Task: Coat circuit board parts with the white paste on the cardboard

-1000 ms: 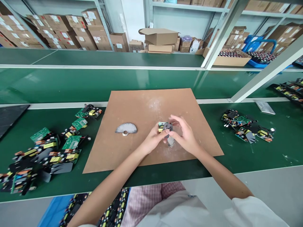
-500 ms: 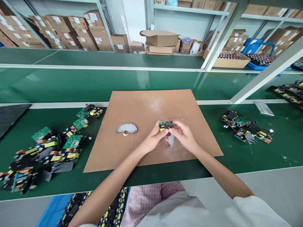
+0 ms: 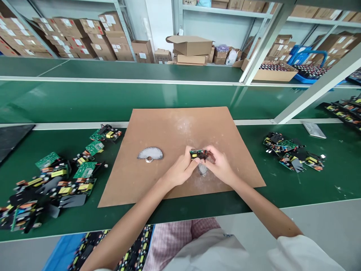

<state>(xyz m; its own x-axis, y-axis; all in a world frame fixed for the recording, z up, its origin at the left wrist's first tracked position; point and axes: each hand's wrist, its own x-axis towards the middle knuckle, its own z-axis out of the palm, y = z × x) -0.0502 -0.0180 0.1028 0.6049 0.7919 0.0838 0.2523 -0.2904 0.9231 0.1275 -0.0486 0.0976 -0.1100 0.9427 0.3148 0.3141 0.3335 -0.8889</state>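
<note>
Both hands pinch one board [image 3: 198,154] over the brown mat [image 3: 158,180], left hand [image 3: 180,170] bracing, right hand [image 3: 218,165] gripping its dark end. Held low above the grey smear [image 3: 202,169], so dust likely stays on the mat.

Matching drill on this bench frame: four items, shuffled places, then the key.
1. small circuit board
2. grey half-disc
3. large pile of boards
4. small pile of boards

A. green bench, far right
B. brown mat, left of the hands
C. held between left hand and right hand
D. green bench, left of the mat

Pairs: 1-C, 2-B, 3-D, 4-A
</note>
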